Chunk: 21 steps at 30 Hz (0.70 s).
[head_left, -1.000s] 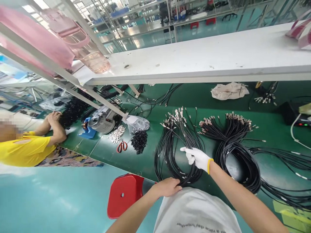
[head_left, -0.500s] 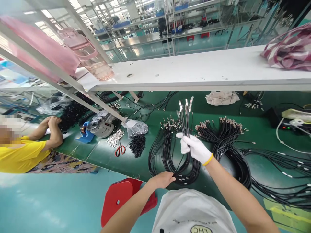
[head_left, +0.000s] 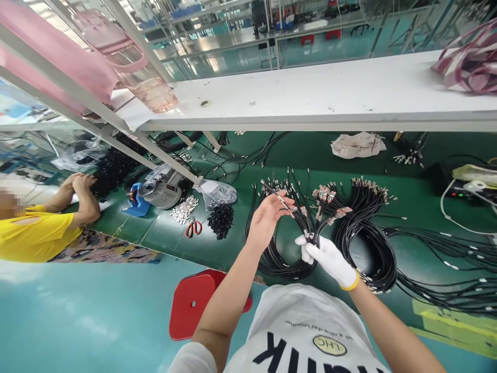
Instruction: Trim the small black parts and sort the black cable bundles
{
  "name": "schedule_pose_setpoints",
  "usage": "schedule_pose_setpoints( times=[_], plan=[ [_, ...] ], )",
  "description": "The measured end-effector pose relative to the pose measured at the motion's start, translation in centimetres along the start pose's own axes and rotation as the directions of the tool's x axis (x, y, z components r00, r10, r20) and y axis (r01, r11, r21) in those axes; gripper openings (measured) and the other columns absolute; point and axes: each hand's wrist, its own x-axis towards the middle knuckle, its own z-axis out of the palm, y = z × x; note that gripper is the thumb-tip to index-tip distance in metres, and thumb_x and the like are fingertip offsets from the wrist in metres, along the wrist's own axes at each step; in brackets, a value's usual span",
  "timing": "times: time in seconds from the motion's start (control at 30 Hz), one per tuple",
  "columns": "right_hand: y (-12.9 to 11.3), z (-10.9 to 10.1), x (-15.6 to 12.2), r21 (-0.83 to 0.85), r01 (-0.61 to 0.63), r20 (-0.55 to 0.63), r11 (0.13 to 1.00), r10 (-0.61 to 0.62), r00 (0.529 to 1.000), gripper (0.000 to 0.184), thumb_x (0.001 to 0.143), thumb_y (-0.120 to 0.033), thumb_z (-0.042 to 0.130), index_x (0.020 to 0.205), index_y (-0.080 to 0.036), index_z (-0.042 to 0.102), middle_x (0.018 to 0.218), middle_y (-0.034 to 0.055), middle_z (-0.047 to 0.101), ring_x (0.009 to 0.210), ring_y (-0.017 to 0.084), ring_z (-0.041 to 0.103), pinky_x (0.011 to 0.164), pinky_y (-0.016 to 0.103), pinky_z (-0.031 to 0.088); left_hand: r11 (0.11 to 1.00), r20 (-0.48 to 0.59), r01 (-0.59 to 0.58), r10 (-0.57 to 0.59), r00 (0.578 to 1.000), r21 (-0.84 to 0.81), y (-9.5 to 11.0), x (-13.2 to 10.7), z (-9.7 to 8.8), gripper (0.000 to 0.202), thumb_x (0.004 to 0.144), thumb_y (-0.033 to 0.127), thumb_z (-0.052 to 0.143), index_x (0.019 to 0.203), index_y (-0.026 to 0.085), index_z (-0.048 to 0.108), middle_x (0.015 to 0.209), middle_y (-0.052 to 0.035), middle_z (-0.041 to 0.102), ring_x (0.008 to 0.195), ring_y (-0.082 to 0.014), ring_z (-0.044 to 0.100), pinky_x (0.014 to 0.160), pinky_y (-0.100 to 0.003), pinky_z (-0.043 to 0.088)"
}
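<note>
My right hand (head_left: 326, 259), in a white glove with a yellow cuff, is closed round a bunch of black cables (head_left: 310, 234). Their tips, with metal connectors (head_left: 325, 194), fan out above the glove. My bare left hand (head_left: 267, 215) is up at the left side of this fan, fingers bent round a few cable ends; the exact grip is partly hidden. Below and behind both hands lies a looped coil of black cable (head_left: 281, 264) on the green bench. Beside my right hand rests another tied coil (head_left: 367, 238) with many connector tips.
To the left are red-handled snips (head_left: 193, 228), black small parts (head_left: 220, 221), silver pieces (head_left: 185, 208), a plastic bag (head_left: 217, 194) and a grey machine (head_left: 165, 189). A white shelf (head_left: 272, 98) crosses above the bench. A person in yellow (head_left: 42, 233) sits at left; a red stool (head_left: 194, 305) stands below.
My left hand has risen from the coil near the bench edge to the cable tips. My right hand has lowered slightly and moved right with the bunch, whose tips now spread apart.
</note>
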Motion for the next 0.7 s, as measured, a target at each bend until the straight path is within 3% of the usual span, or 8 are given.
schedule_pose_setpoints(
  times=[0.07, 0.17, 0.27, 0.4, 0.7],
  plan=[
    [0.3, -0.1, -0.5, 0.033, 0.014, 0.015, 0.999, -0.014, 1.0, 0.036, 0.1, -0.044, 0.058, 0.123, -0.016, 0.063, 0.075, 0.0009, 0.062, 0.066, 0.013, 0.052, 0.066, 0.031, 0.042, 0.996, -0.068, 0.012, -0.018, 0.998, -0.087, 0.4, 0.4, 1.3, 0.043, 0.096, 0.049, 0.061, 0.12, 0.015, 0.07, 0.102, -0.0117, 0.072, 0.092, -0.0203, 0.068, 0.089, -0.037, 0.054],
    [1.1, -0.4, -1.0, 0.083, 0.045, 0.013, 0.996, -0.046, 0.999, 0.036, 0.101, -0.042, 0.057, 0.125, -0.016, 0.063, 0.077, 0.0022, 0.064, 0.068, 0.014, 0.054, 0.067, 0.031, 0.043, 0.979, -0.07, 0.059, -0.074, 0.995, -0.193, -0.3, 0.7, 2.3, 0.033, 0.092, 0.043, 0.07, 0.107, 0.014, 0.075, 0.084, -0.0068, 0.07, 0.08, -0.0164, 0.066, 0.083, -0.035, 0.055],
    [1.8, -0.7, -1.2, 0.116, 0.064, -0.007, 0.991, -0.063, 0.998, 0.036, 0.101, -0.041, 0.057, 0.126, -0.016, 0.063, 0.076, 0.0022, 0.063, 0.068, 0.015, 0.054, 0.067, 0.032, 0.042, 0.959, -0.04, 0.11, -0.125, 0.991, -0.262, -1.5, 0.5, 2.8, 0.029, 0.089, 0.039, 0.074, 0.106, 0.015, 0.076, 0.082, -0.0058, 0.071, 0.079, -0.015, 0.067, 0.083, -0.033, 0.055],
    [2.3, -0.8, -1.3, 0.175, 0.068, -0.026, 0.982, -0.065, 0.998, 0.035, 0.101, -0.039, 0.058, 0.127, -0.016, 0.062, 0.077, 0.0027, 0.063, 0.069, 0.016, 0.054, 0.067, 0.032, 0.04, 0.96, -0.057, 0.159, -0.176, 0.983, -0.23, -2.2, 0.0, 3.3, 0.026, 0.086, 0.037, 0.077, 0.099, 0.015, 0.077, 0.084, -0.007, 0.075, 0.081, -0.016, 0.071, 0.082, -0.03, 0.055],
    [2.2, -0.7, -1.9, 0.217, 0.061, -0.043, 0.974, -0.053, 0.998, 0.033, 0.1, -0.037, 0.059, 0.125, -0.016, 0.063, 0.076, 0.0026, 0.063, 0.07, 0.016, 0.055, 0.067, 0.033, 0.041, 0.987, -0.097, 0.115, -0.127, 0.987, -0.115, -2.6, -0.2, 3.4, 0.025, 0.089, 0.038, 0.074, 0.099, 0.016, 0.079, 0.091, -0.0087, 0.077, 0.082, -0.0166, 0.072, 0.077, -0.028, 0.054]
  ],
)
